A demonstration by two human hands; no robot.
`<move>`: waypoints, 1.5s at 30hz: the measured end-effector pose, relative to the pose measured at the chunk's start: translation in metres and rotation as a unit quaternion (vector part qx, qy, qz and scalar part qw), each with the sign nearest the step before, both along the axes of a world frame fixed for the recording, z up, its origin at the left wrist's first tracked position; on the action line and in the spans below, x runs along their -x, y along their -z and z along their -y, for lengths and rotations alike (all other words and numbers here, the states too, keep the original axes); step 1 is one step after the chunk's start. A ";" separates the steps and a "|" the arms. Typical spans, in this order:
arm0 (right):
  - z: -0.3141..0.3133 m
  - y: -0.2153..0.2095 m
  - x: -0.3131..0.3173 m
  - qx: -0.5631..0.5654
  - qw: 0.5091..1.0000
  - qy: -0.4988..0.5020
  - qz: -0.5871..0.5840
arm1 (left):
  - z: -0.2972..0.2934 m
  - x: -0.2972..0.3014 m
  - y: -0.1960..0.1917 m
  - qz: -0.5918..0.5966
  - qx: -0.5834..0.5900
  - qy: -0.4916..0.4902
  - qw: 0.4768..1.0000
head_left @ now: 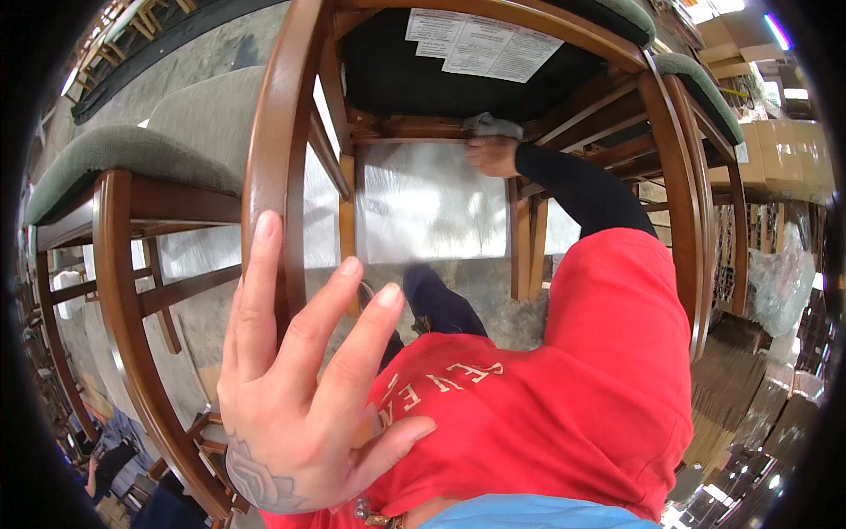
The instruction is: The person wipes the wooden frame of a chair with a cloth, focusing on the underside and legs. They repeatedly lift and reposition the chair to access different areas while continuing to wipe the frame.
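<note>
Before me is a brown wooden chair (661,150), its dark underside (397,70) facing me with white paper labels (502,48) on it. My right hand (495,157), at the end of a black sleeve, presses a crumpled grey cloth (493,125) against the rail (414,129) below that underside. Its fingers are closed on the cloth. Close to the camera, my left hand (304,379) is raised with fingers spread and nothing in it. Its index fingertip overlaps the chair's left leg (275,176); whether they touch I cannot tell.
To the left stands another chair (110,203) with a grey-green padded seat. A further green-seated chair (705,97) is close on the right. Cardboard boxes (784,159) and wrapped plastic (780,273) are stacked beyond it. Clear sheeting (432,203) hangs or lies behind the chair frame.
</note>
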State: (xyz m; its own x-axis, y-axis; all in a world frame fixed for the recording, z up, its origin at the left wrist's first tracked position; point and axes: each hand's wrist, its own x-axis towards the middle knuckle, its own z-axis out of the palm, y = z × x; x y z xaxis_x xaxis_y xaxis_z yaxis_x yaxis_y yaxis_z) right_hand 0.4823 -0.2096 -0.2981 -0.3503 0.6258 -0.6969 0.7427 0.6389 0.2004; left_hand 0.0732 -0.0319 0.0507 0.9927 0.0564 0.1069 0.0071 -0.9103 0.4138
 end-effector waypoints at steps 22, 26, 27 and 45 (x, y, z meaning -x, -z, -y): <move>0.033 -0.041 0.046 -0.642 0.507 0.561 -0.124 | 0.013 -0.002 -0.010 -0.038 -0.005 -0.014 0.999; 0.036 -0.062 0.010 -0.738 0.523 0.424 -0.048 | 0.014 -0.002 -0.012 -0.033 0.010 -0.035 0.999; 0.027 -0.046 0.022 -0.774 0.389 0.480 -0.140 | 0.016 0.000 -0.012 -0.025 0.020 -0.041 0.999; 0.041 -0.014 0.092 -0.577 -0.066 0.702 -0.413 | 0.021 -0.004 -0.006 0.031 0.053 -0.059 0.996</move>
